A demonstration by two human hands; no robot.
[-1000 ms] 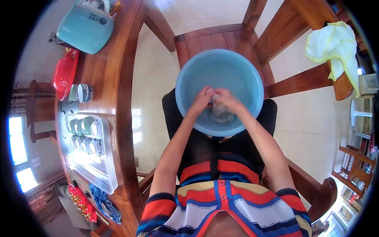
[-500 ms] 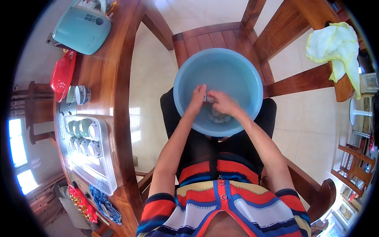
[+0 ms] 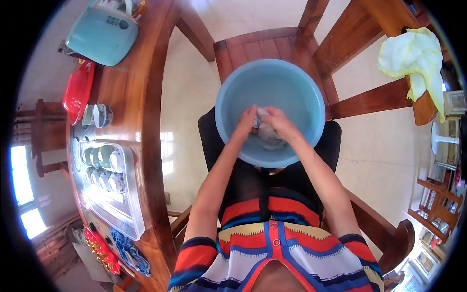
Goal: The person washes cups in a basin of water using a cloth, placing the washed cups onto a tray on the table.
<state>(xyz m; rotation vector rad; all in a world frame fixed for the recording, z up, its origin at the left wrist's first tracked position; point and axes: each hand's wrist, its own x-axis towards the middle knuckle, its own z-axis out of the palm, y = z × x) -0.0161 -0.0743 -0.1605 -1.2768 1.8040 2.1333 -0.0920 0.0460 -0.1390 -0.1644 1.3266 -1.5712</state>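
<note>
A blue plastic basin [image 3: 221, 92] of water stands in front of me on the wooden chair seat. Inside it, my left hand [image 3: 247, 120] is closed around a small patterned cup [image 3: 256, 121], mostly covered by the fingers. My right hand [image 3: 277, 121] grips a wet, whitish cloth [image 3: 267, 138] and presses part of it against the cup. The rest of the cloth hangs down into the basin near its front wall.
On the table at left, a clear plastic tray [image 3: 136, 214] holds several small cups [image 3: 116, 182]. Two cups [image 3: 102, 116], a red dish [image 3: 80, 90] and a light-blue appliance [image 3: 102, 34] stand farther back. A yellow-edged cloth [image 3: 411, 53] hangs over a chair at right.
My right hand has moved in closer to the left, and the cloth has been lifted against the cup, with a white bunch now showing between my hands.
</note>
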